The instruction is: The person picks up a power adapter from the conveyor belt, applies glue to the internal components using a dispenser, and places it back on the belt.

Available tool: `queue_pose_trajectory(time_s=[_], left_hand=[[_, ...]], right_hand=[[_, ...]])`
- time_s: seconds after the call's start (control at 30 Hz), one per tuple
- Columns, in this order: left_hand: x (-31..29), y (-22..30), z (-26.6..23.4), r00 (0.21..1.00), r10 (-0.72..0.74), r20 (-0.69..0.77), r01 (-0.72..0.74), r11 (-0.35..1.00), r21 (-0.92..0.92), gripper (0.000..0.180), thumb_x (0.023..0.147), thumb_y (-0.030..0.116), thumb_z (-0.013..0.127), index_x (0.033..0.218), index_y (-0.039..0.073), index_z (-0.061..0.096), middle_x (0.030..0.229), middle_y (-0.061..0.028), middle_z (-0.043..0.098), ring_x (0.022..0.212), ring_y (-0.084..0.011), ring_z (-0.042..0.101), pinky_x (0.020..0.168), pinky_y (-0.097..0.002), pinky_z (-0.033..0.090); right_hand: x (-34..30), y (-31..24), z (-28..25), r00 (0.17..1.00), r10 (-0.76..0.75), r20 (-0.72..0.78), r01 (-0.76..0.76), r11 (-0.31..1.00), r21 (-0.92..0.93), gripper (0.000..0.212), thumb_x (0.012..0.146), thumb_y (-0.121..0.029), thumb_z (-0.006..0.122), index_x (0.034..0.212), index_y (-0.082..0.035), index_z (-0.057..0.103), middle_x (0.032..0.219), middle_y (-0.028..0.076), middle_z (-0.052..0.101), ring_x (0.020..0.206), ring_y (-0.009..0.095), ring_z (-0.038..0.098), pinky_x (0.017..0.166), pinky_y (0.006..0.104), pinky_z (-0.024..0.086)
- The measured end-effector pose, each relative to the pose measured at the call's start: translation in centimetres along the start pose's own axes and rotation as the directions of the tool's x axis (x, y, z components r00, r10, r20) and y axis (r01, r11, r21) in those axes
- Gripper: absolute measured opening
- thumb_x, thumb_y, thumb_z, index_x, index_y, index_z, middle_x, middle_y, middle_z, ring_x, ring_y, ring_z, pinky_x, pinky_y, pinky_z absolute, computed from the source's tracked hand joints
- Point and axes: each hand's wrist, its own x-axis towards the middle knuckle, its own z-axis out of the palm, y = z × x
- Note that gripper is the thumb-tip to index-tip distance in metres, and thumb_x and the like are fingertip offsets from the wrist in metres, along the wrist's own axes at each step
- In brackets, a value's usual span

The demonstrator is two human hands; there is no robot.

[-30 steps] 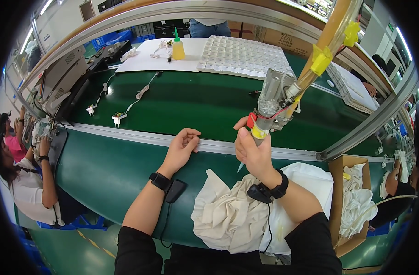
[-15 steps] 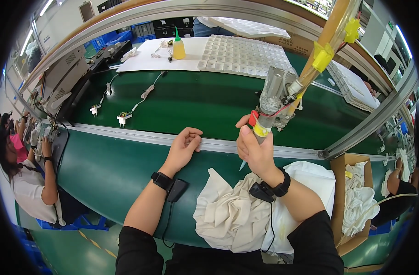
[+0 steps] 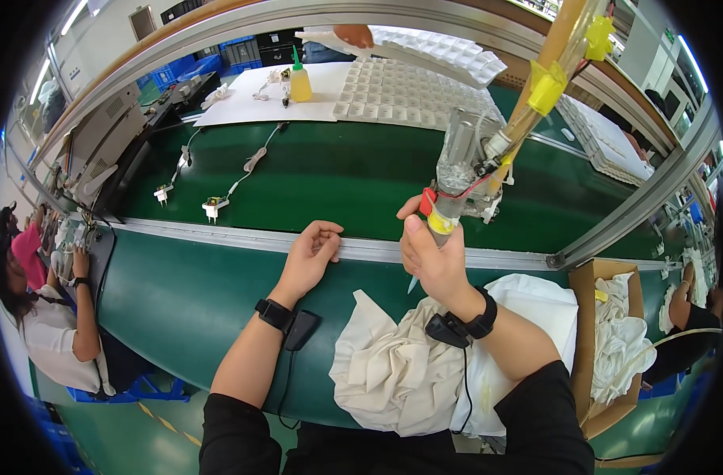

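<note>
My right hand (image 3: 434,257) is wrapped round the grip of a grey hose-fed dispensing gun (image 3: 460,178), held upright over the metal rail. Wrinkled clear film covers its body, with yellow tape and a red switch beside my thumb. A thin pale nozzle (image 3: 413,283) sticks out below the hand. My left hand (image 3: 312,255) rests at the rail with its fingers curled in and nothing visible in them. Beyond the hands, two small white plug adapters (image 3: 214,207) (image 3: 163,194) with grey cords lie on the dark green belt, their inner parts partly exposed.
Crumpled beige cloth (image 3: 401,364) and white cloth (image 3: 535,317) lie before my right forearm. A cardboard box (image 3: 585,348) of cloths stands right. Behind the belt are a yellow bottle (image 3: 300,83) and white pocketed trays (image 3: 409,95). A co-worker (image 3: 53,324) sits left.
Another person's hand has appeared at the back, on a white tray that is now raised and tilted over the others. My grip is unchanged; the view has shifted slightly.
</note>
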Motion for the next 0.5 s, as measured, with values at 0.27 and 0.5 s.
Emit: queue_pose_trajectory(time_s=[0.27,0.5], left_hand=[[-0.10,-0.01,0.07,1.000,0.007,0.006,-0.007,1.000,0.006,0.015,0.093,0.006,0.050,0.106,0.000,0.054,0.086,-0.0004,0.054,0.072,-0.0070,0.051,0.067,-0.0213,0.045],[-0.04,0.11,0.10,1.000,0.001,0.006,-0.001,1.000,0.001,0.017,0.090,0.001,0.050,0.107,-0.001,0.053,0.086,-0.0008,0.054,0.074,-0.0071,0.052,0.068,-0.0218,0.047]], right_hand=[[0.07,0.19,-0.08,1.000,-0.016,0.012,0.016,1.000,0.003,0.018,0.094,-0.019,0.050,0.101,-0.004,0.045,0.056,-0.005,0.037,0.043,0.002,0.030,0.039,0.0198,0.025],[0.07,0.16,-0.21,0.999,-0.027,0.023,0.027,1.000,0.005,0.018,0.094,-0.019,0.050,0.101,-0.003,0.044,0.055,-0.005,0.037,0.043,0.002,0.029,0.039,0.0197,0.025]])
